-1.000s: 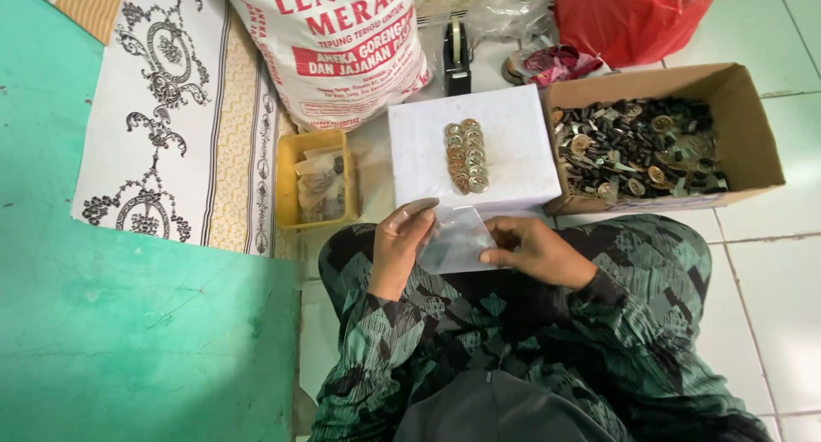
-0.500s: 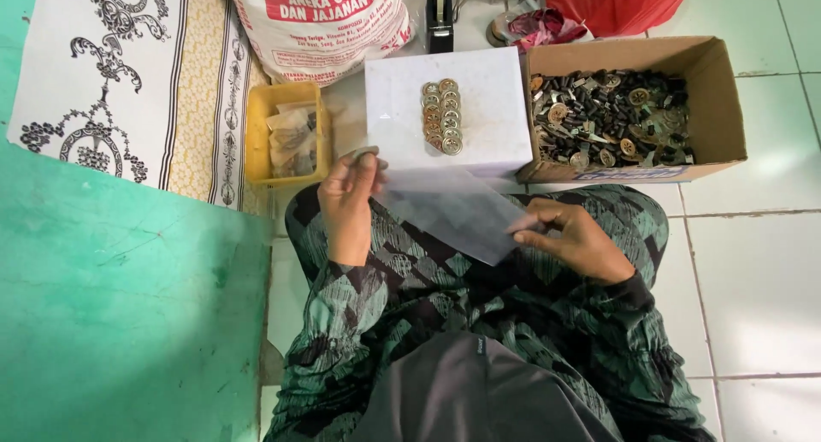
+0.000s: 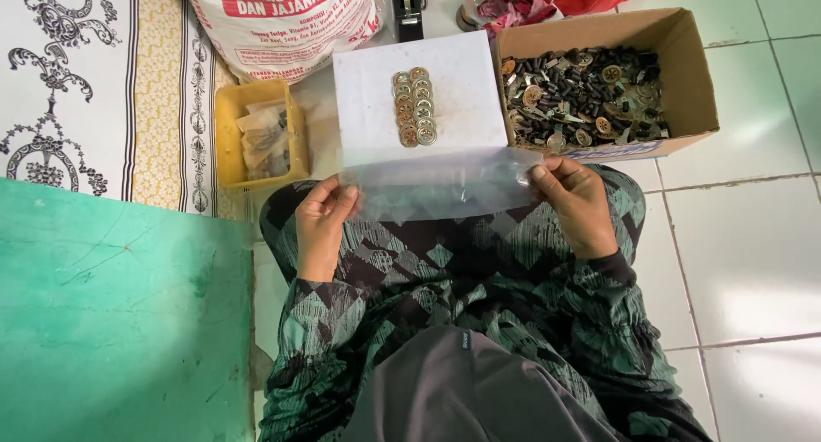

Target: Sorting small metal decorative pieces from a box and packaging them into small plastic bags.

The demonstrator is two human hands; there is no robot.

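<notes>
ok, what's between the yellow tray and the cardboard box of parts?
In the head view, a white board lies between the yellow tray and the cardboard box, with two short rows of round metal pieces on it.

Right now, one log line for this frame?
left hand: holds clear bag | right hand: holds bag | round metal pieces: on white board
</notes>
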